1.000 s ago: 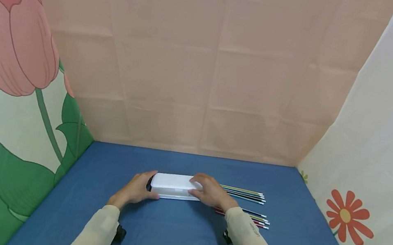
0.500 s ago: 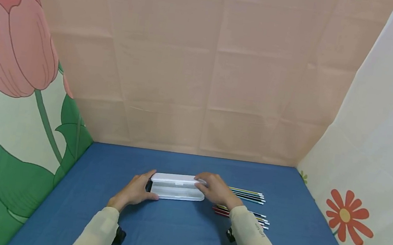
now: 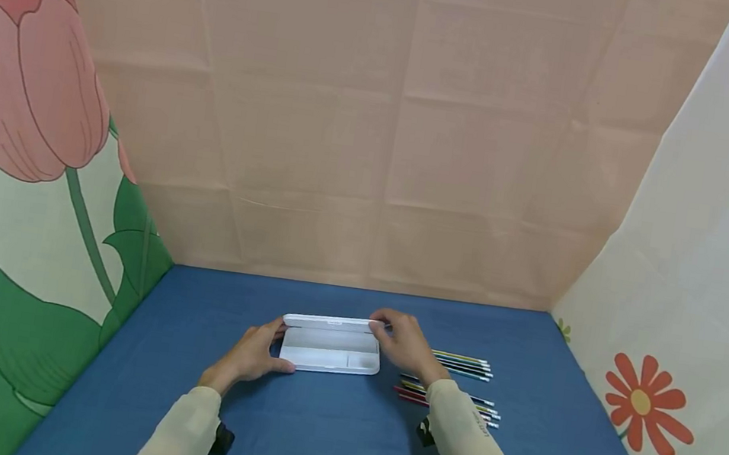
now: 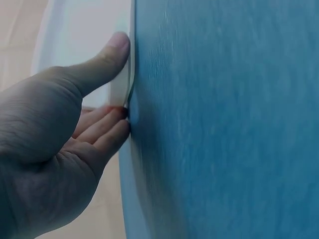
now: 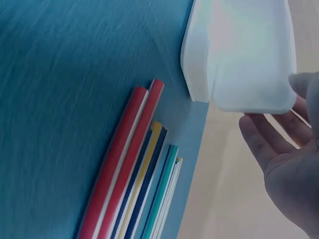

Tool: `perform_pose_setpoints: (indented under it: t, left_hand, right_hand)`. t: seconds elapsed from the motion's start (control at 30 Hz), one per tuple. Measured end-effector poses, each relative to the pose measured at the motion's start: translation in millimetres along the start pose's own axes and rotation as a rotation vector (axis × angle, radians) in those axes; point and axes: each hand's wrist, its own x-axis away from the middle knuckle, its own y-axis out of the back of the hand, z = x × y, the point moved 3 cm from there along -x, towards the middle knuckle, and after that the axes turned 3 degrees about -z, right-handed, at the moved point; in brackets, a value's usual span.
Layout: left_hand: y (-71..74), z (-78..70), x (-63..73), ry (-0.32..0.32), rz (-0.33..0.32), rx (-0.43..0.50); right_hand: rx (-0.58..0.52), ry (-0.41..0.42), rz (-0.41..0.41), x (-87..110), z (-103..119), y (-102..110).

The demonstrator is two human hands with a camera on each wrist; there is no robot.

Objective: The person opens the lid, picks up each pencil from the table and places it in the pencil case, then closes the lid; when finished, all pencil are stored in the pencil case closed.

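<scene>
Fingers [image 4: 102, 130] curl round the left end of the white case [image 3: 321, 346], their thumb set well apart on its near corner, so we see the left hand [image 3: 249, 352] gripping across that whole end. We read this as a brace, keeping the case from sliding on the blue tabletop [image 3: 309, 435]. To the right, one bundle of pencils, the near pencils [image 3: 410, 396], lies partly hidden by the right sleeve [image 3: 476, 454]; red, yellow and dark ones show. The case rests flat, left of them, its inside facing up (a small divider shows toward its right end). Farther off, the far pencils [image 3: 465, 368] lie roughly alongside the first bundle, and both groups seem laid within easy reach of the right hand [image 3: 406, 347]. That hand pinches the right end of the lid [image 3: 327, 323], thumb at the rim and fingers behind, only narrowly parted; we judge it holds the lid so it cannot drop. The lid is tilted up along the far edge, before the beige backdrop [image 3: 375, 144].
</scene>
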Motion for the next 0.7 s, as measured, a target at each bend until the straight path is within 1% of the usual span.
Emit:
perform_pose_setpoints:
  t: [0.27,0.37,0.53,0.63,0.7]
  left_hand:
    - [-2.2,-1.7,1.7,0.049,-0.019,-0.014]
    - [-2.5,-1.3,3.2,0.069,-0.021,-0.017]
    - [-2.7,0.0,4.7,0.084,-0.019,-0.015]
    - [-2.8,0.1,4.9,0.084,-0.014,-0.013]
    - [-2.5,0.0,4.7,0.082,-0.011,-0.015]
  right_hand:
    - [-0.048,-0.036,-0.109,-7.7,0,-4]
    - [-0.073,-0.057,-0.167,-10.6,-2,-6]
    - [-0.114,-0.102,-0.264,-13.5,-9,-11]
    - [-0.100,-0.092,-0.305,-12.6,-12,-13]
    - [-0.086,-0.081,-0.305,-11.2,-13,-13]
